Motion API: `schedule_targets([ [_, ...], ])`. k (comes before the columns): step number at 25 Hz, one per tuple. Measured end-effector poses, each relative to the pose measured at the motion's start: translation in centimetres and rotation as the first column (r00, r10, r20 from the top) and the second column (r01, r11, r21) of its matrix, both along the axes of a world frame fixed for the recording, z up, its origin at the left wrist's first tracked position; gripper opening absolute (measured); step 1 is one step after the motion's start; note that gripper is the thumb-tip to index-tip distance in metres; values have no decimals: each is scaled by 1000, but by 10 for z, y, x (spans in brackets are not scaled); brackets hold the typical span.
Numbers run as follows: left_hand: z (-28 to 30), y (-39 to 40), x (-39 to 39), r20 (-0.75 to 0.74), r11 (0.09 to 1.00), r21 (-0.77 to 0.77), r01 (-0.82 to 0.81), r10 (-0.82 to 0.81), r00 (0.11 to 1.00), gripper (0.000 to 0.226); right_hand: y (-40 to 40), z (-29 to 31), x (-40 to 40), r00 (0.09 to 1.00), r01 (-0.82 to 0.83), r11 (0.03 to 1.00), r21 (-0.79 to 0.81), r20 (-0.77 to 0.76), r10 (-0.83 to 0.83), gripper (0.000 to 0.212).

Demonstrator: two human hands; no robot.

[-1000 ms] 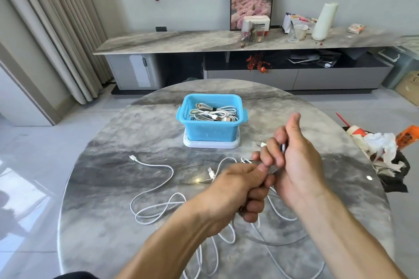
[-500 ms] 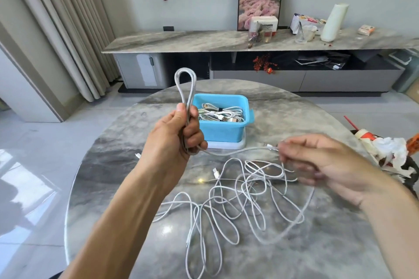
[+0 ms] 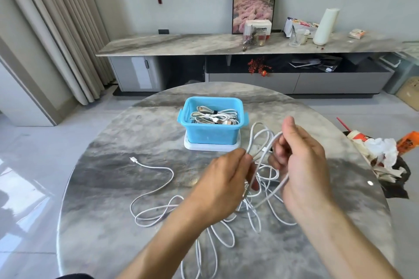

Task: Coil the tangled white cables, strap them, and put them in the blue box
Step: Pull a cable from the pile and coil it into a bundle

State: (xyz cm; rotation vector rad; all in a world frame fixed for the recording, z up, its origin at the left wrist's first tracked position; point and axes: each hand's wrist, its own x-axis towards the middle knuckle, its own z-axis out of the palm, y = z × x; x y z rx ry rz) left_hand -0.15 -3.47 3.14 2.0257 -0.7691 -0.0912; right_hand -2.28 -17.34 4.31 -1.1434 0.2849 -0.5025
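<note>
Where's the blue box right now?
The blue box sits on a white lid at the far middle of the round table, just beyond the left hand, with coiled cables inside.

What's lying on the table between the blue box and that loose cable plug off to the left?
Nothing: in the head view, the table is bare marble between the blue box and the cable plug.

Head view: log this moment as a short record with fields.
left hand: grips gathered loops of white cable
right hand: pinches a strand of the same cable
loose cables: tangled on the marble table
blue box: on a white lid, holds coiled cables
task stage: coiling, not yet strapped
</note>
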Motion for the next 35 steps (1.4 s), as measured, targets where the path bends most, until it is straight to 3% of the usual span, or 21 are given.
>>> schedule_targets([
  [2, 0, -5, -8, -49, 998, -41, 41, -43, 998, 42, 6, -3, 0, 985, 161, 975, -150, 86, -149, 36],
  [4, 4, -10, -17, -169, 984, -151, 100, -125, 978, 40, 8, -2, 0, 977, 200, 973, -112, 101, -189, 30],
  [7, 3, -14, -24, -307, 953, -264, 148, -228, 924, 42, 15, 1, -3, 996, 93, 995, 27, 6, -94, 37],
  [11, -4, -11, -19, -318, 966, -212, 145, -209, 925, 44, 15, 7, -6, 999, 28, 988, 149, -34, -23, 31],
  [15, -8, -13, -20, -370, 972, -208, 106, -179, 912, 39, 10, 14, -4, 995, -102, 937, 334, 14, 103, 5],
  [17, -8, -13, -20, -388, 966, -240, 100, -190, 902, 43, 7, 14, -2, 981, -193, 909, 370, 89, 172, 11],
  [20, -3, -12, -22, -463, 944, -324, 57, -211, 861, 42, 4, 8, 0, 966, -234, 943, 238, 167, 197, 22],
  [23, -2, -12, -23, -533, 932, -364, -8, -201, 822, 40, 11, 3, 0, 974, -140, 990, -26, 177, 143, 26],
  [26, -5, -18, -29, -562, 942, -335, -29, -175, 808, 41, 15, 1, 1, 985, -41, 995, -95, 165, 57, 24],
  [28, -8, -23, -34, -598, 941, -338, -34, -186, 780, 42, 15, 3, 1, 986, 3, 999, -35, 165, 3, 25],
  [30, -9, -25, -36, -596, 945, -327, -11, -197, 779, 45, 12, 6, 0, 993, -36, 992, 125, 118, 21, 31],
  [33, -10, -22, -30, -553, 957, -287, 39, -199, 809, 48, 0, 14, 0, 974, -202, 898, 390, -14, 225, 21],
  [35, -9, -18, -26, -529, 957, -281, 71, -216, 821, 42, -7, 15, 0, 946, -272, 843, 465, -31, 322, 20],
])
